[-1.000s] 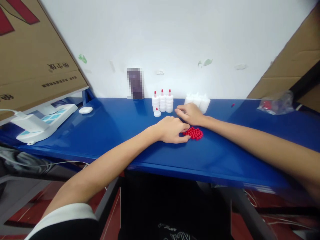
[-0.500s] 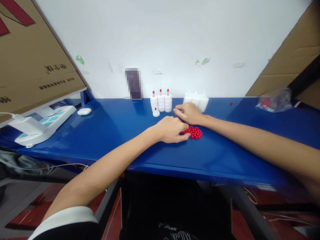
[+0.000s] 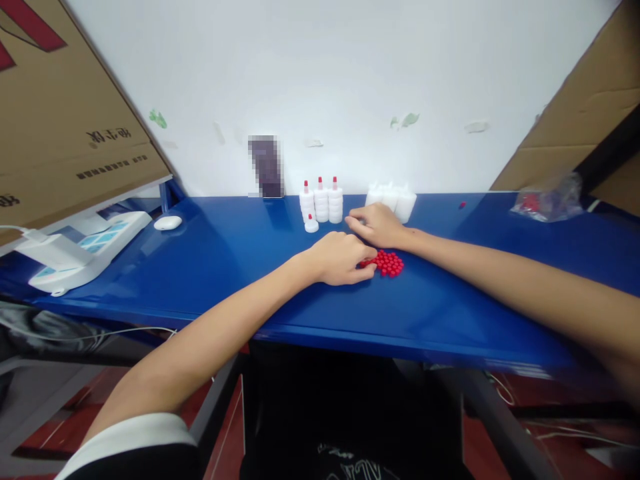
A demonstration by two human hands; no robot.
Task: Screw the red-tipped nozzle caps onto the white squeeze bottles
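My left hand (image 3: 340, 260) is at the left edge of a cluster of small red caps (image 3: 391, 264) on the blue table. Its thumb and forefinger are apart, with red caps between and beside them. Just beyond it, my right hand (image 3: 379, 225) rests loosely bent on the table, thumb and forefinger slightly parted, nothing visible between them. Several white bottles (image 3: 405, 206) without red tips stand behind the right hand, which partly covers them. To the left are white bottles (image 3: 321, 203) with red-tipped nozzles, and a low white nozzle cap (image 3: 311, 225) with a red tip lies before them.
A white power strip (image 3: 107, 243) with a plugged adapter and a white oval case (image 3: 168, 223) lie at left. A blurred dark phone-like object (image 3: 267, 167) leans on the wall. At right are a clear plastic bag (image 3: 550, 199) and a single red cap (image 3: 463, 205).
My left thumb has drawn back slightly at the red caps. The right hand stays in place, and the whole view has shifted a little.
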